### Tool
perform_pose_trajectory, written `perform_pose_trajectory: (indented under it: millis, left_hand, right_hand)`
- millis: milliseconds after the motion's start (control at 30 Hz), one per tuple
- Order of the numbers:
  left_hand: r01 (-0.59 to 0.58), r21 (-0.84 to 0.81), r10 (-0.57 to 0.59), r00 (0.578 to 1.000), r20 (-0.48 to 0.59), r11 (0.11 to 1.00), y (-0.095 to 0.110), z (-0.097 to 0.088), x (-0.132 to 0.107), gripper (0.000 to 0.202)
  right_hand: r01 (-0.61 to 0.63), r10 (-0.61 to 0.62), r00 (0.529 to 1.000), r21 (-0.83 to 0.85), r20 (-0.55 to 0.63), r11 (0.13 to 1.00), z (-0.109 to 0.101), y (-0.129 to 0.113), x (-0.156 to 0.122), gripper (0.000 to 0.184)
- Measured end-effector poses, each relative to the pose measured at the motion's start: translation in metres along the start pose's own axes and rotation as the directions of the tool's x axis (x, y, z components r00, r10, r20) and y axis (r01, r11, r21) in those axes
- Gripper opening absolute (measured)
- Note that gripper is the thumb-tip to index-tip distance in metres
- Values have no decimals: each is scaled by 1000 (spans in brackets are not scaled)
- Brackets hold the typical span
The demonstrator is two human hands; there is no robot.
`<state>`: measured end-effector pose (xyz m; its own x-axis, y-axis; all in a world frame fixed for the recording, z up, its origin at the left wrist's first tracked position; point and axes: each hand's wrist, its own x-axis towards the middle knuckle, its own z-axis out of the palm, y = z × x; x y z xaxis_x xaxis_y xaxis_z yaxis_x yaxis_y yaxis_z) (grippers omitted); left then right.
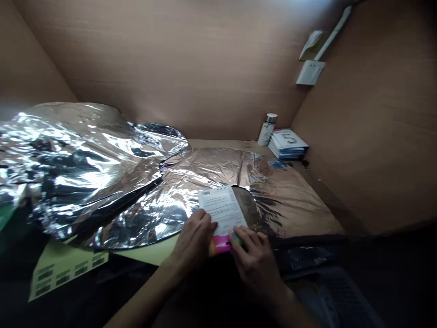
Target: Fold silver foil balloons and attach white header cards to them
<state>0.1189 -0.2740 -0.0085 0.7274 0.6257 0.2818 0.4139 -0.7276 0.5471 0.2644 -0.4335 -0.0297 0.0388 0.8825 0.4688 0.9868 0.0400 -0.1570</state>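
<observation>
A flat white packet point(222, 208) with lines of print, a barcode at its far end and a bright pink and orange near end lies at the front edge of the table. My left hand point(195, 237) grips its left side, fingers curled and thumb on the printed face. On the near right corner, my right hand point(254, 255) is closed with its fingertips pressed to the coloured end. Under and around the packet spreads crinkled silver foil sheeting point(218, 166).
A large heap of shiny silver foil point(92, 155) fills the left. A yellow sheet of barcode labels point(73, 269) hangs at the front left. Back right stand a white bottle point(266, 132) and a stack of booklets point(288, 141). A grey crate point(344, 291) sits lower right.
</observation>
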Motion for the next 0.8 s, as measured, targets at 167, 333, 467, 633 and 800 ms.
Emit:
perform_pose_trajectory:
  millis: [167,333,467,633,800]
  left_hand:
    - [-155,-83,147,985,-92,984,6,-21,-28,20]
    - [13,-294,-139,901,-411,956,-24,-46,-111,21]
    - [425,-696,-735,642,-219,579,-52,-34,-146,35]
    - [333,-933,-754,645,123,134,-50,-1,-127,54]
    - [333,-937,-760,635,136,110,-37,8,-114,60]
  right_hand:
    - [-17,33,992,-129,123,991,12,36,8,58]
    - [-4,12,999,-152,50,988,14,41,24,92]
    - [133,-134,986,24,103,991,5,7,38,55]
    - [231,-268,951,217,156,948,19,-16,61,53]
    - [71,-144,954,268,264,961,26,-20,91,37]
